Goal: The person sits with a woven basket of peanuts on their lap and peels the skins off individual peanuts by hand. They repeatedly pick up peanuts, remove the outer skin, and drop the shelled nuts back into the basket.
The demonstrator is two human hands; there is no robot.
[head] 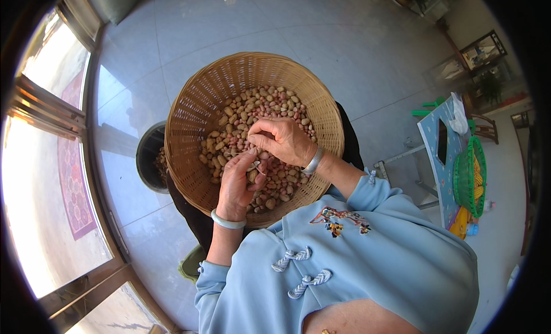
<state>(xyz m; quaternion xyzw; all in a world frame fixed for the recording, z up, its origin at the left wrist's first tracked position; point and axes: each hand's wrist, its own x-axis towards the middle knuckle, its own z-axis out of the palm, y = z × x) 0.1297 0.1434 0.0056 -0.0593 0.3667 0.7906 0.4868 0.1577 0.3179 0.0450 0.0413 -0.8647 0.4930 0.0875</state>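
A round wicker basket rests in front of me, with unshelled peanuts and loose pink peanut kernels mixed inside. Both hands are over the middle of it, their fingertips almost meeting. My left hand wears a pale bangle and is curled around a peanut in its shell, with a thin whitish piece beside it. My right hand, with a silver-coloured bracelet at the wrist, has its thumb and index finger pinched together; whatever lies between them is too small to tell.
Left of the basket stands a black bucket with peanut shells inside. At the right, a patterned blue table holds a phone, a white bag and a green basket of corn cobs. Glass doors line the left side.
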